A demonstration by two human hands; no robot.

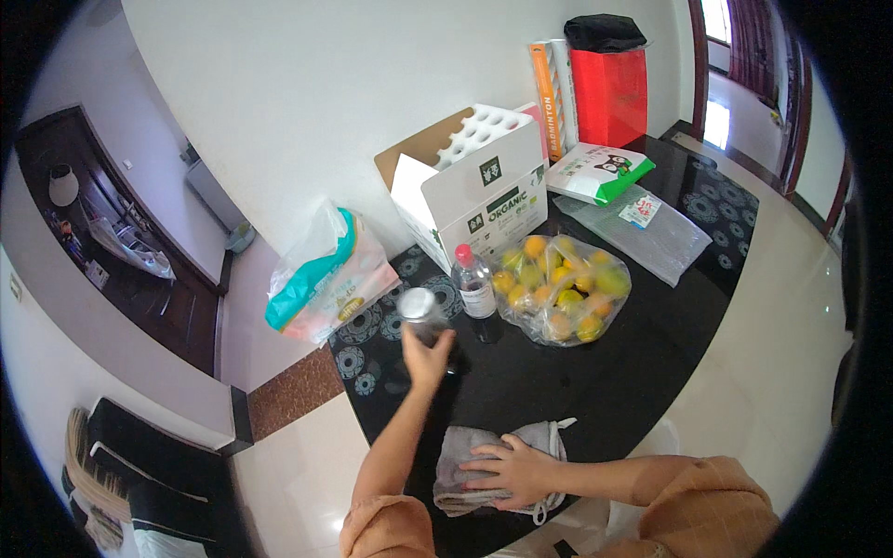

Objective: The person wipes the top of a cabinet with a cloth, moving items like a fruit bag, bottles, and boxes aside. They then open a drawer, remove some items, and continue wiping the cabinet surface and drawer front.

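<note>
My left hand [427,359] is wrapped around a clear jar [421,312] with a silvery lid, on the left part of the black table; the jar is slightly blurred, and whether its base touches the table I cannot tell. My right hand [515,471] lies flat, fingers spread, on a folded grey cloth [460,453] near the table's front edge. White loops show at two of the cloth's corners. Just beyond the jar stands a clear bottle [477,289] with a red cap and a printed label.
A plastic bag of green and orange citrus fruit [561,293] lies right of the bottle. Behind are an opened white carton [488,202], a tissue pack [338,275], a white-and-green packet [600,171] and a bubble-wrap mailer [638,227]. A red bag [609,97] and badminton tubes [548,101] stand against the wall.
</note>
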